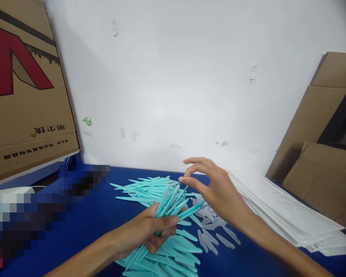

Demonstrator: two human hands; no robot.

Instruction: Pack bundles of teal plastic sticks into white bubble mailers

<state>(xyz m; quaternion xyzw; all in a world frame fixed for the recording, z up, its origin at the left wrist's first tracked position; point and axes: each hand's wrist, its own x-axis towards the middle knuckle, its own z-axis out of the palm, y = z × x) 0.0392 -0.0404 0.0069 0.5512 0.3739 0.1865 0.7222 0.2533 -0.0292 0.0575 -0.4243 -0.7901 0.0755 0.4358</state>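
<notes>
My left hand (160,227) is wrapped round a bundle of slim turquoise eyebrow razors (170,202), whose ends fan out upward and to the right. Just above the bundle's right side is my right hand (212,179), its thumb and index fingertips pinched together and the other fingers curved. Whether anything sits in that pinch is too small to tell. Behind the left hand lies a loose pile of the same razors (144,189), and another pile of razors (168,256) lies below it. Translucent blade covers (209,240) are scattered under and beside my right forearm.
A blue tabletop (98,215) meets a white wall (167,77). Flat white bags (288,211) are stacked at the right, beside an open cardboard box (320,177). A large printed carton (25,111) stands at the left, above a pixelated area.
</notes>
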